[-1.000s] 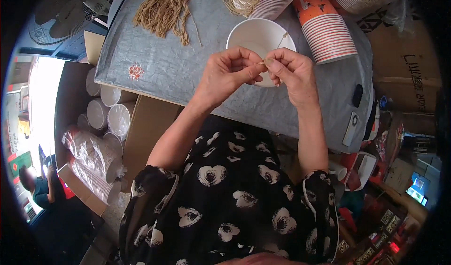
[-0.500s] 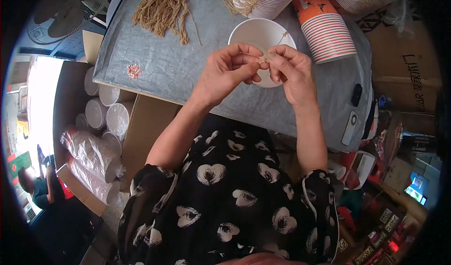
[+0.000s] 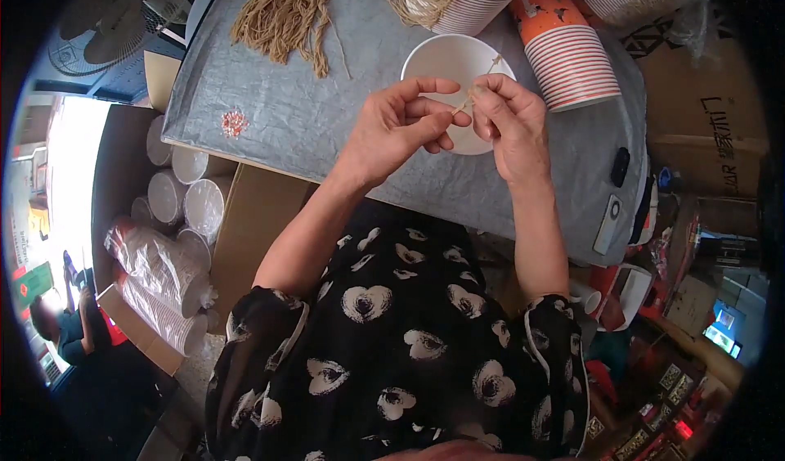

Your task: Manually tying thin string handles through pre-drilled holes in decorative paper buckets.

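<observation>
My left hand (image 3: 388, 134) pinches a thin tan cord (image 3: 463, 106) between thumb and a finger, its index finger stretched out above. Close beside it, my right hand (image 3: 517, 130) grips the same cord between thumb and forefinger. A short stretch of cord spans the small gap between the hands. Both hands are over a white paper bucket (image 3: 425, 52), which they partly cover. A knotted cord end (image 3: 495, 62) shows against the bucket's far right rim. To the far left lies a bundle of tan cords (image 3: 282, 23); nearer is a small heap of red-and-white bits (image 3: 235, 123).
Stacked orange-and-white paper buckets (image 3: 571, 64) lie at the back right; another stack (image 3: 466, 11) has cords draped on it. A black object (image 3: 621, 166) and a pale flat device (image 3: 607, 224) sit near the right edge. An open carton (image 3: 253, 215) with wrapped buckets stands left.
My right hand has drawn slightly away from the left, opening a small gap with cord across it. My left index finger has lifted away from the right fingers.
</observation>
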